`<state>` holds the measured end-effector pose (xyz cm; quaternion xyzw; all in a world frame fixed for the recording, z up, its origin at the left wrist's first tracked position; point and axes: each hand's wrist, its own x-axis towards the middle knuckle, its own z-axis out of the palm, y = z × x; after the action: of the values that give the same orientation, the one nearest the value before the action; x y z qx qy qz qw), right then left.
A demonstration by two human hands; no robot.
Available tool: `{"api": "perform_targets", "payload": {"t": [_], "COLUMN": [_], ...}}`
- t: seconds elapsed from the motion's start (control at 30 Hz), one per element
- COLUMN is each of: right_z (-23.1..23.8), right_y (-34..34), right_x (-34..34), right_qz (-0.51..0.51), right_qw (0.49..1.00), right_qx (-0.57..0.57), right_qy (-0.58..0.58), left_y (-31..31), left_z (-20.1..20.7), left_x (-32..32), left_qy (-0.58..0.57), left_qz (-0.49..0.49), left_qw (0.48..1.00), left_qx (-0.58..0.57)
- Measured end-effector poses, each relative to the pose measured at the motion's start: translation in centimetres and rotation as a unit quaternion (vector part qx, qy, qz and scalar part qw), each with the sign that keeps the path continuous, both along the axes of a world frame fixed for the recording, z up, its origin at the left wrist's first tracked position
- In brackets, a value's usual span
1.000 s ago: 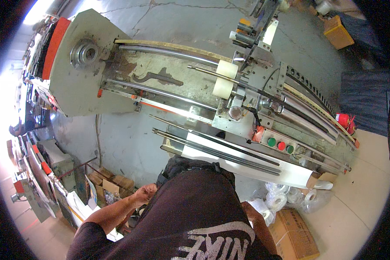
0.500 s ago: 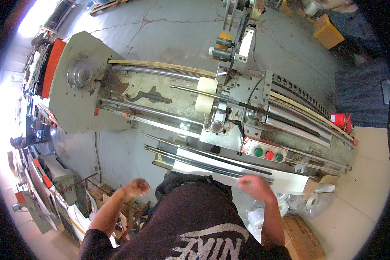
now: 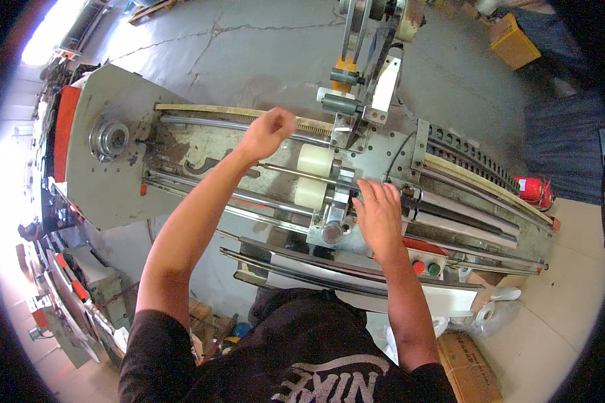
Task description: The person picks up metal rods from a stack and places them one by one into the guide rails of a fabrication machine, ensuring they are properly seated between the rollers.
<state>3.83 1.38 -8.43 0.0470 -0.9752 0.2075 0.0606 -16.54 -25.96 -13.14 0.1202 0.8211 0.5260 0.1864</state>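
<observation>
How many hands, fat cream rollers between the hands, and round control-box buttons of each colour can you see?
Bare hands (left hand, right hand): 2
Thick cream cylindrical roller: 1
Red round button: 1
Green round button: 1
Total: 5

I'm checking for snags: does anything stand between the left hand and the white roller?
Nothing visible blocks the gap between the left hand and the upper end of the white roller. Only across the roller's middle does a thin metal rod pass in front, as this view shows it.

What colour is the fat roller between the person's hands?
The fat roller is creamy white; the head view shows it best.
</observation>
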Motion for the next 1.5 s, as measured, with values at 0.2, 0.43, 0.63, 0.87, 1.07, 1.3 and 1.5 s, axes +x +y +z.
{"api": "perform_targets", "payload": {"t": [0.2,0.43,0.63,0.87,1.07,1.3,1.5], "right_z": [-1.6,-0.5,-1.5,-1.3,-0.1,0.0,0.2], "right_y": [0.7,0.5,0.3,0.7,0.4,0.2,0.4], "right_x": [-1.3,-2.4,-2.0,-1.2,0.0,0.9,1.1], "right_qz": [0.009,-0.008,-0.018,0.013,0.024,0.034,0.048], "right_qw": [0.998,0.995,0.993,0.994,0.993,0.992,0.990], "right_qx": [-0.059,-0.089,-0.113,-0.107,-0.112,-0.116,-0.129], "right_qy": [0.011,-0.038,-0.035,-0.016,-0.025,-0.026,-0.025], "left_y": [5.2,7.5,5.5,0.1,-2.8,-4.0,-1.9], "left_z": [-5.6,-14.1,-10.5,-6.8,-3.7,-4.6,-4.3], "left_x": [-7.1,-10.5,-8.2,-3.2,-0.6,3.4,4.3], "left_qy": [-0.031,0.070,-0.060,-0.348,-0.404,-0.467,-0.438], "left_qz": [-0.138,-0.249,-0.249,-0.209,-0.185,-0.169,-0.195], "left_qw": [0.976,0.962,0.961,0.913,0.896,0.868,0.877], "left_qx": [-0.167,-0.085,-0.103,0.034,0.015,0.020,0.027]}}
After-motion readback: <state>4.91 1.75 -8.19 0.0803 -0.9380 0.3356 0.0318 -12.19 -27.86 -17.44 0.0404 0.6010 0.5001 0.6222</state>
